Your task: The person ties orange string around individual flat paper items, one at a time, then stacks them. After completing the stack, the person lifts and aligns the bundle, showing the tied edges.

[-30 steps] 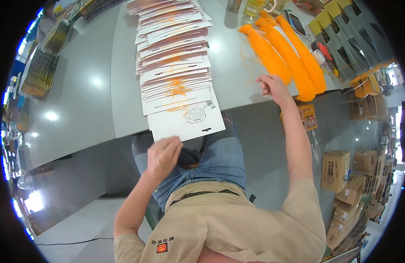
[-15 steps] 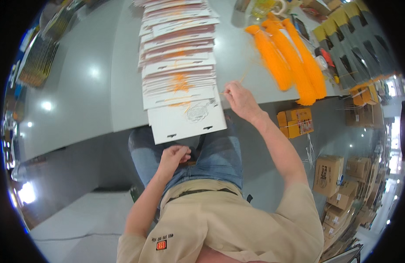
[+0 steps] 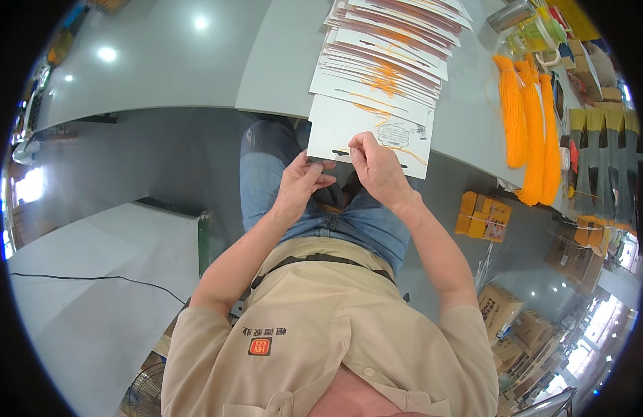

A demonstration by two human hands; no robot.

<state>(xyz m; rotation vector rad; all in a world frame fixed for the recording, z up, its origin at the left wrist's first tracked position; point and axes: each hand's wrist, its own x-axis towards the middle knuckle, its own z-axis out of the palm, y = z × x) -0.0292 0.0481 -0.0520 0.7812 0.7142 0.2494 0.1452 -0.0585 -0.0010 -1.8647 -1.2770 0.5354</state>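
A white printed card (image 3: 328,125) with dark slots lies at the near end of a long overlapping row of white cards (image 3: 394,62), its near edge overhanging the table. My right hand (image 3: 378,167) is closed in a pinch over one of the slots, on a thin orange string (image 3: 410,154) that trails across the card. At the card's near left corner, my left hand (image 3: 300,186) has its fingers curved but apart, close to the edge and partly below it. Orange string tufts (image 3: 385,78) gather along the middle of the row.
Orange string bundles (image 3: 533,132) lie on the right of the grey table (image 3: 279,62). Beyond them are a clear yellowish jug (image 3: 537,35) and grey packs with yellow tops (image 3: 599,160). A yellow box (image 3: 483,217) and cardboard boxes (image 3: 499,309) sit lower right.
My right hand has brought the string from beside the card to its near slot. My left hand has risen from my lap to the card's edge and its fingers have spread. The view has shifted.
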